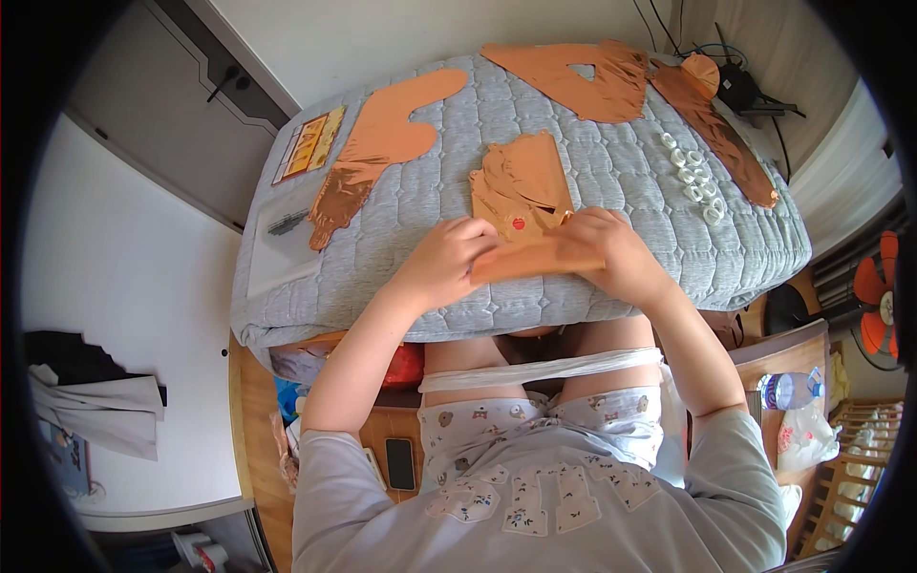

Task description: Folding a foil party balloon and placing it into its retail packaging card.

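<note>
A copper-coloured foil balloon (pixel 523 172), flat and wrinkled, lies on the grey quilted bed in front of me. Its near edge is raised and folded into a band, slightly blurred. My left hand (pixel 449 256) grips the left end of this band, with the fingers curled over it. The right end is held by my right hand (pixel 616 250), its fingers bent and its thumb hidden behind the foil. A small red mark shows on the foil between my hands.
More flat foil balloons lie around: one on the left (pixel 387 124), one at the back (pixel 597 81), one on the right (pixel 716 138). Several white ribbon rolls (pixel 702 181), a clear plastic sleeve (pixel 282 244) and a printed card (pixel 310 143) rest on the mattress (pixel 382 220).
</note>
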Motion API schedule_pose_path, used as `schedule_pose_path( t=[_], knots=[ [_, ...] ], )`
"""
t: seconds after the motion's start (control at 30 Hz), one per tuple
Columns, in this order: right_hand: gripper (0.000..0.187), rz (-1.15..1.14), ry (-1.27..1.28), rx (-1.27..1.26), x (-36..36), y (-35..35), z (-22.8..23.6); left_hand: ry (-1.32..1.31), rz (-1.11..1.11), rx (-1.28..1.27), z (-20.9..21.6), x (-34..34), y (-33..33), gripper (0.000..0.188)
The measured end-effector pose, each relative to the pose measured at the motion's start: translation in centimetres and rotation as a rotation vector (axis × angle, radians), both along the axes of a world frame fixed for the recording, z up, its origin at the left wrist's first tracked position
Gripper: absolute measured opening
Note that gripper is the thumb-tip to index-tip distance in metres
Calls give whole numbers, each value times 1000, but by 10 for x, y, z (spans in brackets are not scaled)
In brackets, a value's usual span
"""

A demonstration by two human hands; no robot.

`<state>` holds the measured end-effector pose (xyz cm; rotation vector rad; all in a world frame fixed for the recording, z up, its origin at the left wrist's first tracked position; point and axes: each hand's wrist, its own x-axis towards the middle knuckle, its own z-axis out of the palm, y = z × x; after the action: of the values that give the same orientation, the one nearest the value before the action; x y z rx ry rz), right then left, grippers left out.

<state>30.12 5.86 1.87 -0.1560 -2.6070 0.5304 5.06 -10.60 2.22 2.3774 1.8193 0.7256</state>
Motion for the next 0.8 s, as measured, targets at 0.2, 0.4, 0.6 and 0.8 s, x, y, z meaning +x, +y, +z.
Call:
schedule_pose_path(
  t=[0.2,0.4,0.6,0.8],
  knots=[
    [28,-252,75,-620,-25,-4,2,-488,326,-496,12,-4,26,36],
    [37,-464,0,-541,-42,1,3,-906,271,-187,-6,0,27,56],
    [38,-505,-3,-508,-47,3,2,-632,457,-237,7,9,7,91],
    [25,-281,54,-439,-12,-18,9,-534,473,-65,-11,20,-5,82]
  ],
)
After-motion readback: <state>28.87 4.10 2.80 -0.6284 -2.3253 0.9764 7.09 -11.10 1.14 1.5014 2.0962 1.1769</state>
